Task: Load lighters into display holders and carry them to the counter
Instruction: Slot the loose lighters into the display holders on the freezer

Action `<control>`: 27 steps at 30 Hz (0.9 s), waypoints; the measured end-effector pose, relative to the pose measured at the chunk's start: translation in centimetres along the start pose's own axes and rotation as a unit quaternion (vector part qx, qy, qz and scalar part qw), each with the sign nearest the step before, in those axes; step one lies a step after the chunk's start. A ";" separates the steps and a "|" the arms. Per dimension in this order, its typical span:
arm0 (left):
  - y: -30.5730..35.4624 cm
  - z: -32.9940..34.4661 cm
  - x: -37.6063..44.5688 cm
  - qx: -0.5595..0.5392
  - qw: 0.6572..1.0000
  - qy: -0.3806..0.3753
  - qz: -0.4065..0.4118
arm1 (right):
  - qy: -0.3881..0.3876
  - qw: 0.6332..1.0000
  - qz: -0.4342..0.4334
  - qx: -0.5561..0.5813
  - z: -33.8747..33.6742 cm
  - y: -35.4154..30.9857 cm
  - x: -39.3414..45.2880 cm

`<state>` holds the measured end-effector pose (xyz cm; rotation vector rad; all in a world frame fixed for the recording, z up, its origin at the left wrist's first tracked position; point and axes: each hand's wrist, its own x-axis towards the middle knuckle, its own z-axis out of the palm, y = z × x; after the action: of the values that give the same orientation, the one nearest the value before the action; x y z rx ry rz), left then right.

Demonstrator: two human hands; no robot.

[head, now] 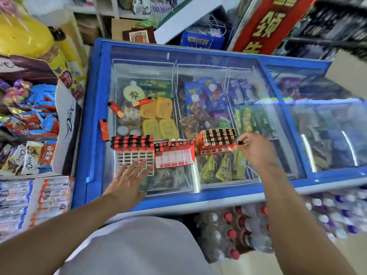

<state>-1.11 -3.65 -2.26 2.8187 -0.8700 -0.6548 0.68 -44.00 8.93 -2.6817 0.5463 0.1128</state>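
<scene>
Left hand (132,176) rests flat on the white holder (137,158), steadying it atop the freezer lid (258,120). Right hand (256,147) pinches a lighter (239,143) beside the red holder (217,140); lower it upright into an empty slot.

Head view, steeply down, close.

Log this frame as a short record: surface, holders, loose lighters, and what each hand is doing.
surface: glass lid of a blue chest freezer
left holder: back rows filled, front slots empty
middle holder: one back row filled
right holder: nearly full
loose lighters: three, one on the frame, two on the glass
left hand: open, fingers spread over the left holder
right hand: pinches a lighter beside the right holder
</scene>
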 end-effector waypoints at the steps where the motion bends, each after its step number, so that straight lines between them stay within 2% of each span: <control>1: 0.0 -0.2 0.1 0.002 1.000 -0.019 -0.005 | -0.023 1.000 -0.002 -0.004 0.3 0.0 0.2; 4: 0.0 -0.4 0.2 -0.007 0.999 -0.052 -0.014 | -0.077 0.996 -0.053 -0.006 1.7 -0.6 -0.1; 10: 0.6 -1.1 0.5 -0.019 0.996 -0.079 -0.032 | -0.056 0.992 -0.110 -0.018 4.6 -2.3 -1.0; 18: 0.6 -0.7 0.4 -0.023 0.996 -0.079 -0.040 | 0.011 0.987 -0.150 -0.049 6.5 -2.7 -1.4; 27: 0.5 -0.5 0.4 -0.028 0.996 -0.077 -0.037 | 0.108 0.988 -0.112 -0.019 8.1 -2.7 -3.7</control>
<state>-0.85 -4.35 -1.88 2.7908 -0.7580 -0.9038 -1.67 -37.14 3.11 -2.7880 0.3023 -0.2361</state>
